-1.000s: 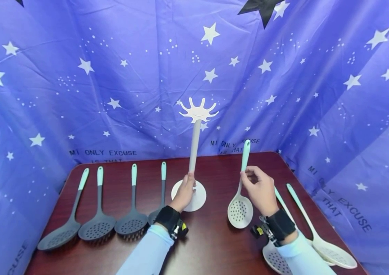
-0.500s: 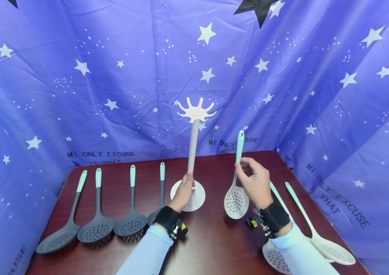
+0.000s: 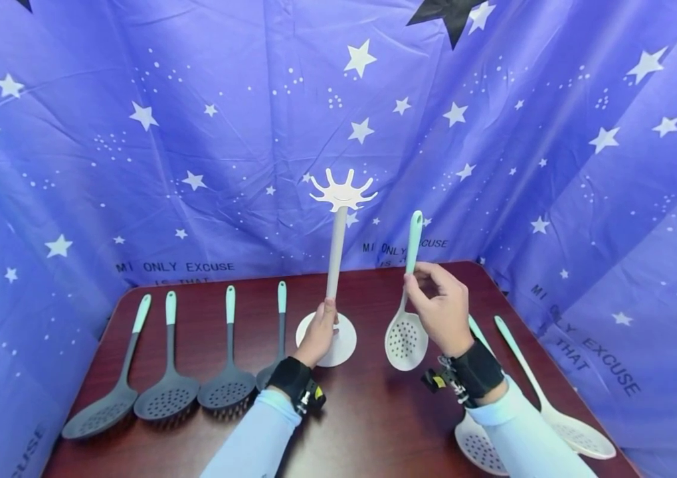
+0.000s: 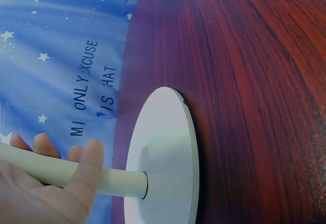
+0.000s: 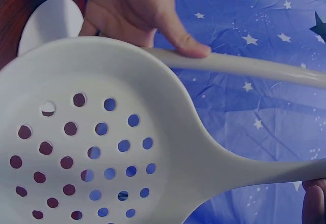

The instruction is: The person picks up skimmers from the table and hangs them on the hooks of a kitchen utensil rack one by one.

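At left, the left sleeve could nudge the nearest dark utensil on the bench if it swings wide. The left grip wraps the pole of the white stand; should it slacken, a knock might tip the stand. Just right, the right grip pinches an upright pale slotted spoon, apparently off the bench; so narrow a pinch could let it swivel. The right sleeve might drag a pale utensil.

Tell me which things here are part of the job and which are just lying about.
Seemingly in the job:
stand, held by the left hand
white spoon, held by the right hand

Seemingly lying about:
grey utensils
other white utensils
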A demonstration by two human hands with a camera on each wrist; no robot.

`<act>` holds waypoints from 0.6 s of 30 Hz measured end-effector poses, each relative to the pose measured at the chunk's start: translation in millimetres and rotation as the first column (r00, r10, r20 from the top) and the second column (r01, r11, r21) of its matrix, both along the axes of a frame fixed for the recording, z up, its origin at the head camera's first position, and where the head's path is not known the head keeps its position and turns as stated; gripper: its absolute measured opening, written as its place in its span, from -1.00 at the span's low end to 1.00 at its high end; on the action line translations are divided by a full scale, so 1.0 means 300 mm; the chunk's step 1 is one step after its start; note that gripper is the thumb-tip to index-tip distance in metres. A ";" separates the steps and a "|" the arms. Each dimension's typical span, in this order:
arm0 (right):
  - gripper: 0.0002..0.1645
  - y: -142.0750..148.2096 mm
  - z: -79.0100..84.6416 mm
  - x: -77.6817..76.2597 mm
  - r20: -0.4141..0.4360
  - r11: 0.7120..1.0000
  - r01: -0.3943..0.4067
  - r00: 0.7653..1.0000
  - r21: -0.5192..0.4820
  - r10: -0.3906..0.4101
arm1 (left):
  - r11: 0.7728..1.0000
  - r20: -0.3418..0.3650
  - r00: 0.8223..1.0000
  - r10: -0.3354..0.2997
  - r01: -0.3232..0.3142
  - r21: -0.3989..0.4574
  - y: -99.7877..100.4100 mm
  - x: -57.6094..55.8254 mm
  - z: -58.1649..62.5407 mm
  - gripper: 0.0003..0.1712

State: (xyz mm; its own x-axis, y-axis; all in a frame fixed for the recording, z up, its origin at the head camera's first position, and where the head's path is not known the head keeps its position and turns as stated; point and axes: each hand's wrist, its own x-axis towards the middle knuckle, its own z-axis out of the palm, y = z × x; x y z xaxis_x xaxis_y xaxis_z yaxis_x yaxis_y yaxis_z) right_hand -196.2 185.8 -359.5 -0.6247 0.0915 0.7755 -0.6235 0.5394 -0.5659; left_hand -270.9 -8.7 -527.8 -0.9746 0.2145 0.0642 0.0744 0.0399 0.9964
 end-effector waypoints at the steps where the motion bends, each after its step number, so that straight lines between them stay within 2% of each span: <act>1: -0.86 -0.008 0.013 0.008 -0.007 1.000 -0.009 1.000 -0.001 0.009 | 1.000 -0.001 1.000 0.000 0.000 -0.002 0.001 0.000 0.001 -0.30; 8: -0.84 -0.033 0.054 0.015 -0.043 0.999 -0.046 0.998 0.006 0.046 | 1.000 -0.002 1.000 0.000 0.000 -0.015 0.001 0.005 0.010 -0.27; 18: -0.83 -0.052 0.099 0.003 -0.036 0.996 -0.085 0.996 0.010 0.086 | 1.000 -0.025 1.000 0.001 -0.002 -0.023 0.001 0.018 0.020 -0.24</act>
State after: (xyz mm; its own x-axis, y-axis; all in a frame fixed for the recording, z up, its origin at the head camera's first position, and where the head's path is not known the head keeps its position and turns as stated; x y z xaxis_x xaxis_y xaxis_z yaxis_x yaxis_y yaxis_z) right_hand -195.3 170.3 -329.8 -0.6010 0.0322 0.7986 -0.6878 0.4881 -0.5372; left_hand -265.4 -8.5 -521.8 -0.9731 0.2145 0.0838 0.0994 0.0630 0.9930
